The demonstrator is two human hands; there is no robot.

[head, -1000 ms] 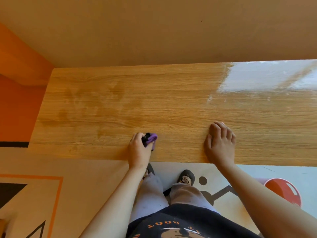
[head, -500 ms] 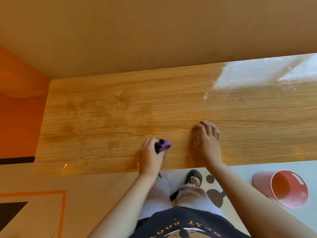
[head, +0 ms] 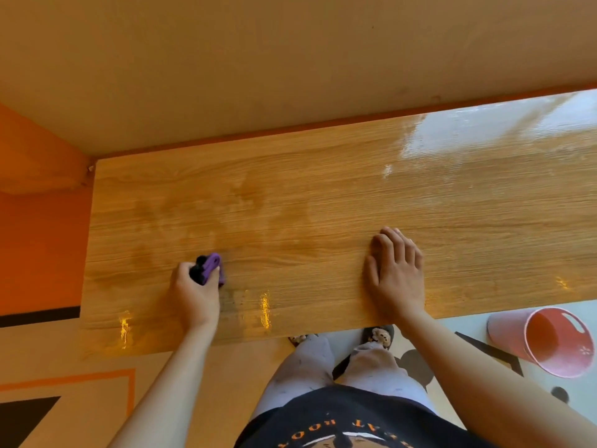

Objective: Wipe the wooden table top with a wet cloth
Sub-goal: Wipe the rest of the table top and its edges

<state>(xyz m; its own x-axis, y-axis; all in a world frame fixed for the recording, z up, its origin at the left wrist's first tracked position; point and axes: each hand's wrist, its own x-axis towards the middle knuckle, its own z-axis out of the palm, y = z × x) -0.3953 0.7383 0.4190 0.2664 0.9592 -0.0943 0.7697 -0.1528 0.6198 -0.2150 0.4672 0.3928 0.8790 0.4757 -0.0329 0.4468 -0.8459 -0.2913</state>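
Near the front edge of the wooden table top [head: 323, 189], a bunched purple cloth [head: 213, 265] is gripped in the left hand [head: 193, 294] and pressed to the wood, while the right hand [head: 395, 276] is laid flat, fingers straight, seemingly as a brace. Overlapping strokes along the grain are advised, so that the duller left patches are covered.

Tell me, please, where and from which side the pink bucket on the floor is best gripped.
I would grip the pink bucket by its rim at the handle slot, coming from above: its open mouth faces up toward the camera, and the slot gives a hold.
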